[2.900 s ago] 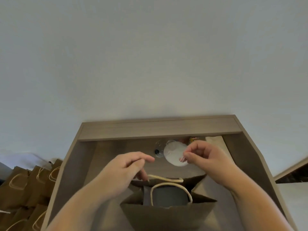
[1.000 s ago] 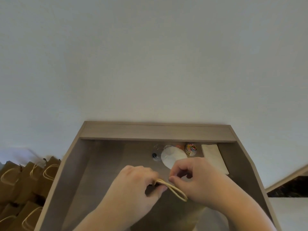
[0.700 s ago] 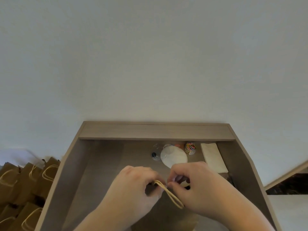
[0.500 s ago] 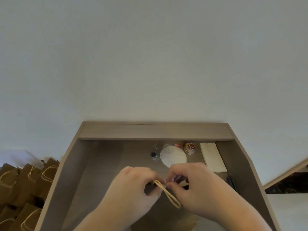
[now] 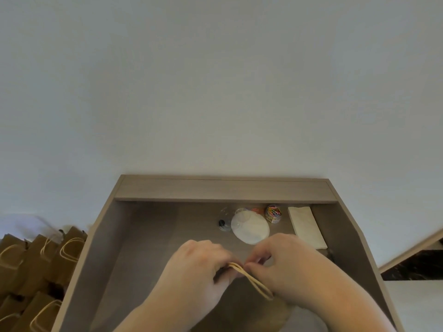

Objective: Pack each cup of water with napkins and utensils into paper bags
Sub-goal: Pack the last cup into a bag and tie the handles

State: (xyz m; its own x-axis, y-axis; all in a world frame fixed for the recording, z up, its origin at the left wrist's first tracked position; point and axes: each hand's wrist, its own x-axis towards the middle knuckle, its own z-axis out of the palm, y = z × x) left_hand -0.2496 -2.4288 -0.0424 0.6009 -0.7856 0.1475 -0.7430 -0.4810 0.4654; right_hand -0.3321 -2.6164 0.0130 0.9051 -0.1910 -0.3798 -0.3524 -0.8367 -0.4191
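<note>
Wall (image 5: 215, 80): pale and plain, it fills the upper half of your view.
Desk (image 5: 153, 236): grey-brown wood with a raised back ledge and sloping side walls; it stands against the wall, directly in front of you.
Spare bags (image 5: 36, 267): brown paper with cream cord handles, standing packed together past the desk's left wall.
Dark ledge (image 5: 412, 262): at the right edge of your view, apart from the desk.
Paper bag (image 5: 259, 315): on the near part of the desk, below your hands and mostly hidden by them; only a brown patch shows between your wrists.
Left hand (image 5: 191, 271): curled, its fingertips pinching the left end of the rope handles (image 5: 251, 280).
Right hand (image 5: 292, 267): curled, thumb and forefinger pinching the same handles just beside your left fingertips; the two cream loops lie together and run back under this hand.
Napkins (image 5: 305, 226): a white stack lying flat by the desk's right wall, behind your right hand.
White lid (image 5: 250, 228): a round disc just behind your hands.
Clear cup (image 5: 226, 215): touching the lid's left side; you cannot tell its contents.
Clip jar (image 5: 273, 213): small, holding coloured paper clips, between the lid and the napkins.
</note>
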